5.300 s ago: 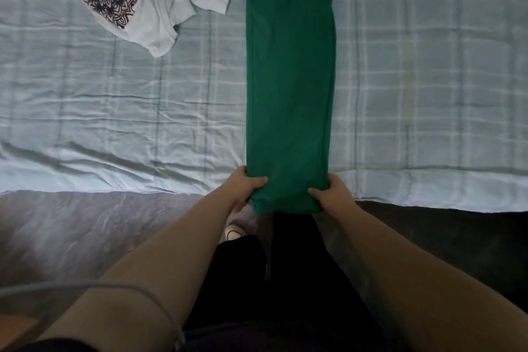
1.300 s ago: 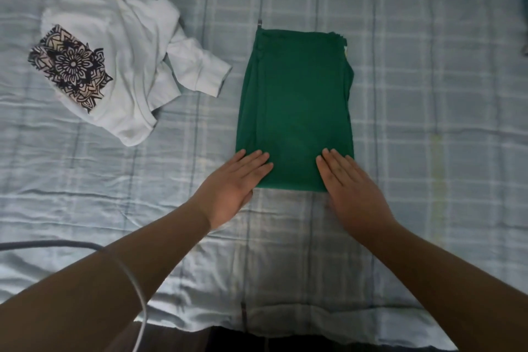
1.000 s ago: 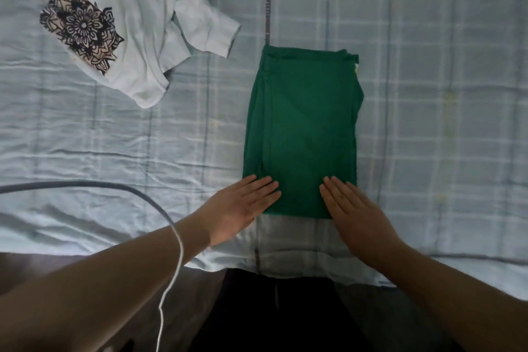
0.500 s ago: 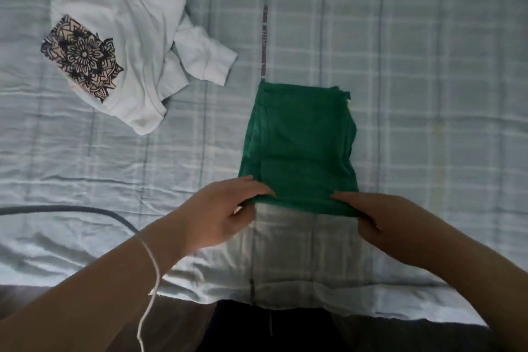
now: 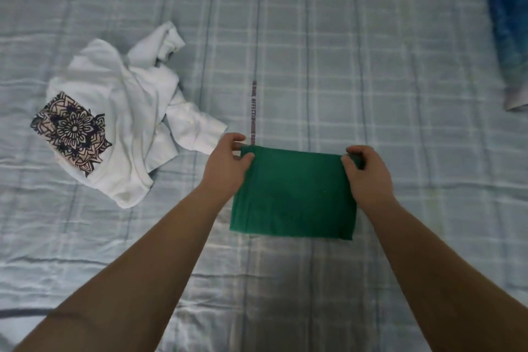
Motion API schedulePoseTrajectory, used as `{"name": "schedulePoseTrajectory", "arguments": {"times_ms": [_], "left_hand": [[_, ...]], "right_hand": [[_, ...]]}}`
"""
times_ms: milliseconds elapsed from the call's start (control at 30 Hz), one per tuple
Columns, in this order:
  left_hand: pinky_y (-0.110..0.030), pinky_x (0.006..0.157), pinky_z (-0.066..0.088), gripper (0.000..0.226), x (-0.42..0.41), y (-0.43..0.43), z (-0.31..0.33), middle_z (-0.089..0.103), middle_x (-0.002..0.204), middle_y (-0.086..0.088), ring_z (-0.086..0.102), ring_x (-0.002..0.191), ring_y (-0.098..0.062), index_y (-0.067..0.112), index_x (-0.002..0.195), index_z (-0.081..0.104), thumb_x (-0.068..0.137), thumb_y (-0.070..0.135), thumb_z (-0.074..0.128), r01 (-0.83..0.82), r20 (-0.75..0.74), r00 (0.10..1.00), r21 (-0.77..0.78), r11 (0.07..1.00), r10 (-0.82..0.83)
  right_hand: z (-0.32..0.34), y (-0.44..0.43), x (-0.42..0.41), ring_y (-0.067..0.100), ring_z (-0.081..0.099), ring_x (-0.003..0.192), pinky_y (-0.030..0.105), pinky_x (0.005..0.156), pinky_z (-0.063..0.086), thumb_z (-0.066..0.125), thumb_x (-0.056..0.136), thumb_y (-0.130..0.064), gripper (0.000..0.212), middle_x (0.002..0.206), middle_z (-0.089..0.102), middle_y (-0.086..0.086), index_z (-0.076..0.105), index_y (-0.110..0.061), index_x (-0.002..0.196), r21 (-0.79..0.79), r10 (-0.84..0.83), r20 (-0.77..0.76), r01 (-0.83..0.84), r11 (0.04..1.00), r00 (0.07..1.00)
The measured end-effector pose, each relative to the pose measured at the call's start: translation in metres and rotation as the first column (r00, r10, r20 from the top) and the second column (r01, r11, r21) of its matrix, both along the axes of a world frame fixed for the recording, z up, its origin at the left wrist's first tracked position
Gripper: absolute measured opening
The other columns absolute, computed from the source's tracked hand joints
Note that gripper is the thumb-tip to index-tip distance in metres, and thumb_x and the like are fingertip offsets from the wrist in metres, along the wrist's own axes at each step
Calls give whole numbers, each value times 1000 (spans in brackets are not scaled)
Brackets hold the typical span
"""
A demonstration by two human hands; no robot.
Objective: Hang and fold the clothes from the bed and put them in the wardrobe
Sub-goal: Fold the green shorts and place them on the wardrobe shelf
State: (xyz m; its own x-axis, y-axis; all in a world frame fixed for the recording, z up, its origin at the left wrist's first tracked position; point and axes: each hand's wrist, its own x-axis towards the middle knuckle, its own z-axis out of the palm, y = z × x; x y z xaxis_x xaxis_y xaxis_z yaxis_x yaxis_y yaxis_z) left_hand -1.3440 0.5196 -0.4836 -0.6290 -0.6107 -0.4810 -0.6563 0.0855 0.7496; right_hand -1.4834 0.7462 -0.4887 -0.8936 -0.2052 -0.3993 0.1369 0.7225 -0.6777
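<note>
Both hands were pinching the far corners of the green trousers [image 5: 294, 194], left hand [image 5: 228, 170] and right hand [image 5: 367, 176], with the bundle flat on the bed [image 5: 400, 94] between them. Soft, floppy cloth, so I'd scoop it from underneath. White shirt [image 5: 120, 128] lay crumpled left of the left hand.

Green garment [image 5: 294, 194]: folded into a compact rectangle, lying flat on the bed [image 5: 400, 94]. Its far corners are pinched by the left hand [image 5: 228, 163] and right hand [image 5: 365, 171].

White shirt [image 5: 125, 111]: crumpled heap to the left, black mandala print facing up, one sleeve just beside the green piece.

Blue cloth [image 5: 511, 37] at the right edge, possibly another garment.
</note>
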Motion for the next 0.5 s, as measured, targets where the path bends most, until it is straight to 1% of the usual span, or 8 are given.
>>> {"name": "schedulePoseTrajectory", "arguments": {"times_ms": [67,100,133,200,267,300,400,500], "left_hand": [[-38,105,46,41,6,8,-3,54,134,-1,54,118,-19,18,133,50,94,17,63,109,24,994,-203,973,-106],[-37,111,38,43,11,14,-4,50,139,-5,48,127,-23,14,136,50,94,16,60,196,38,980,-369,908,-196],[-39,116,32,45,17,22,-4,48,144,-10,41,135,-28,10,137,50,93,14,57,281,56,954,-518,808,-295],[-46,121,24,51,25,41,-5,40,154,-14,28,147,-34,7,143,47,93,17,51,414,96,875,-657,630,-475],[-49,123,17,57,30,59,-13,29,161,-13,15,152,-32,13,151,38,97,28,45,540,190,790,-665,516,-583],[-51,124,14,59,32,66,-19,25,163,-12,11,153,-31,16,155,32,99,34,41,594,252,757,-649,475,-603],[-53,123,12,63,37,73,-42,19,165,-11,6,154,-30,22,159,20,102,45,31,692,390,696,-589,418,-603],[-53,124,10,64,40,72,-59,18,165,-10,6,154,-30,25,159,16,102,50,26,724,450,675,-553,412,-584]], "right_hand": [[0,0,12,21,49,126,31,106,37,48,101,-27,35,135,53,1,51,-17,135,29,-43,-93,46,999,995],[4,1,21,20,42,134,30,113,30,45,102,-25,38,143,47,3,48,-15,139,30,-15,-180,21,999,984],[7,1,31,20,34,140,31,117,24,43,102,-22,40,149,41,4,45,-14,142,42,68,-278,-58,997,958],[12,2,52,22,25,148,40,122,18,40,101,-22,46,156,35,7,42,-11,146,175,370,-432,-326,929,823],[3,2,64,26,19,150,49,122,16,36,100,-29,54,160,30,8,36,-10,151,374,626,-414,-503,779,661],[-5,3,66,26,16,151,51,122,16,33,100,-33,58,161,27,9,31,-9,153,445,687,-357,-532,720,633],[-29,5,62,26,8,153,52,122,14,26,101,-42,65,164,16,10,17,-9,157,549,741,-208,-551,629,638],[-50,7,58,25,5,153,51,122,16,26,101,-45,68,165,12,9,13,-10,158,572,768,-180,-570,590,615]]}}
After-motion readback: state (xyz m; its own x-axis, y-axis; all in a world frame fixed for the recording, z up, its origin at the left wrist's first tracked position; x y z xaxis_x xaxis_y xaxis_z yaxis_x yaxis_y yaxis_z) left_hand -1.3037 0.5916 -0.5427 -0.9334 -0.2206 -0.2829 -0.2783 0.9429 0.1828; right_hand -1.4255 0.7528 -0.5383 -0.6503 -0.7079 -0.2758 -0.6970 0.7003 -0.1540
